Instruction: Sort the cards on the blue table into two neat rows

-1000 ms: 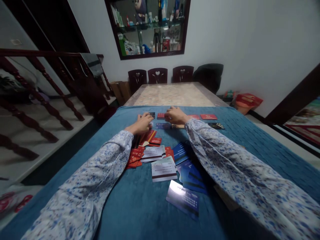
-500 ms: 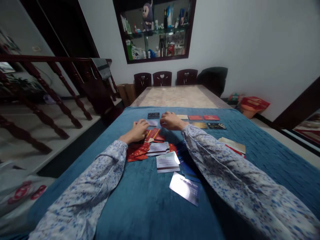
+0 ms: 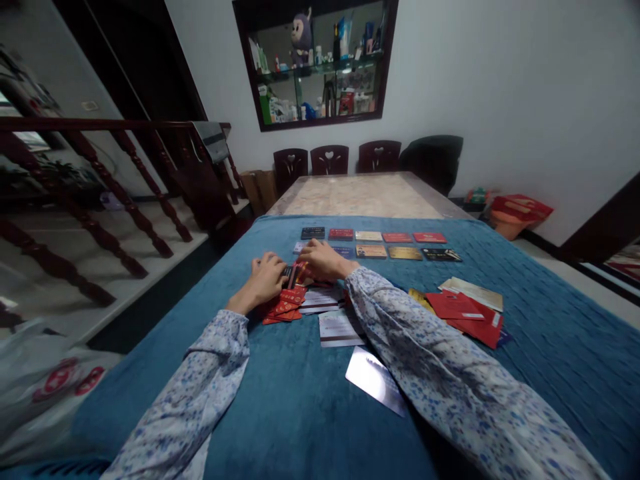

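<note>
My left hand rests with loosely bent, parted fingers on a loose pile of cards. Red cards fan out under and below it, and a dark card shows at its fingertips. My right hand is just to the right, its fingers closed down on a red card at the top of the pile; the thumb is mostly hidden. Below it lie white cards with dark stripes and another white card. A shiny silver card lies nearest me, partly behind my right sleeve.
Beyond my hands, two rows of cards lie on the blue cloth, including a black card and a gold card. Red envelopes and a pale card lie at the right. A plastic bag stands at the left.
My right hand has moved from the card rows back toward me and left, onto the pile. My left hand has drawn slightly back. The view has shifted, showing more of the red envelopes.
</note>
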A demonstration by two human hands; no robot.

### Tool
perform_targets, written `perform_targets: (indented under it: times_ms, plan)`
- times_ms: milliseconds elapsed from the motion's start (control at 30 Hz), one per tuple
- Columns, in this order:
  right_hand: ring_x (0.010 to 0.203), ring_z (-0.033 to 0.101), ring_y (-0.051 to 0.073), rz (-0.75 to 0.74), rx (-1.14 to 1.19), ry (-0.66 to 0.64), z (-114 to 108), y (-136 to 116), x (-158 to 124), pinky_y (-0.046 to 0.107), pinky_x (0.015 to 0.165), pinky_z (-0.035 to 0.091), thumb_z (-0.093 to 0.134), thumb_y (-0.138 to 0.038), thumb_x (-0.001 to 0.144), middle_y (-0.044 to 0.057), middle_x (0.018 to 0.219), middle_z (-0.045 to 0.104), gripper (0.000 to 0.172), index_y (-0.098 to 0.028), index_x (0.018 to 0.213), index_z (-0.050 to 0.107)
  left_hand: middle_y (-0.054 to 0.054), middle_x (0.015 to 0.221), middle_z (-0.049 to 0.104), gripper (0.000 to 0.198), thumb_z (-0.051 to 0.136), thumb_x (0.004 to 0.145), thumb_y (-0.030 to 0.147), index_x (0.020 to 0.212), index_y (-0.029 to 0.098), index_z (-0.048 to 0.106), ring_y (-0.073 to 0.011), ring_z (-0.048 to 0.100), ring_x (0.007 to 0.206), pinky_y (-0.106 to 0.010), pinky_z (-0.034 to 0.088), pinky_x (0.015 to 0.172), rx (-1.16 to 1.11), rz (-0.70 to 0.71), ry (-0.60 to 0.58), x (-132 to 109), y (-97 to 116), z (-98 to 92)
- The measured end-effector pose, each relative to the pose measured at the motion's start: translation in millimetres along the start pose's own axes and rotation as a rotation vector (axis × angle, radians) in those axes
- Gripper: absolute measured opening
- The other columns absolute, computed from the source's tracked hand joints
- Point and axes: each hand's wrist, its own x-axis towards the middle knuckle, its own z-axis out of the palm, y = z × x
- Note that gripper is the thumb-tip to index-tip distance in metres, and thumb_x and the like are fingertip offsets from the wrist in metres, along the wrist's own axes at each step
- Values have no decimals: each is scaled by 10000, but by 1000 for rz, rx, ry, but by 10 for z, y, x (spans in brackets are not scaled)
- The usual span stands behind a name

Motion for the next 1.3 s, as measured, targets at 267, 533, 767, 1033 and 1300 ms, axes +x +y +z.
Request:
perform_targets:
  times_ms: [267,533,767,1033,1300]
  plan:
    - [1334,434,366,-37,31,-57,181,-132,45,485,975,420,640,-313,913,104,1574,527,609,-236,1508,535,-161,1238,671,279,476,998,315,1022,190,725,-359,459,1300,-599,362,1065,85,-101,-73,-122,38,45]
    - [1325,445,370,-21,21,-91,196,-119,22,511,992,413,619,-305,930,116,1486,605,521,-236,1446,598,-171,1308,655,378,379,1050,355,1126,175,703,-364,430,1359,-627,334,1091,97,-100,-80,-133,174,109]
    - [1262,454,359,-27,27,-85,151,-79,-9,488,951,402,610,-323,935,124,1415,637,402,-234,1319,692,-196,1269,625,485,450,1010,541,1130,156,719,-371,484,1276,-600,358,1070,95,-122,-78,-135,275,57]
    - [1194,469,332,-50,98,-64,156,-46,-23,429,892,404,631,-253,868,135,1319,668,438,-209,1296,713,-180,1152,660,448,468,988,509,1077,170,747,-363,515,1190,-571,384,1020,65,-134,-58,-132,307,84]
    - [1205,490,307,-127,164,-30,232,38,-10,422,939,396,642,-235,876,90,1384,683,420,-233,1288,722,-178,1126,703,388,482,982,401,1039,157,777,-341,544,1149,-562,371,1017,72,-69,-36,-166,321,45]
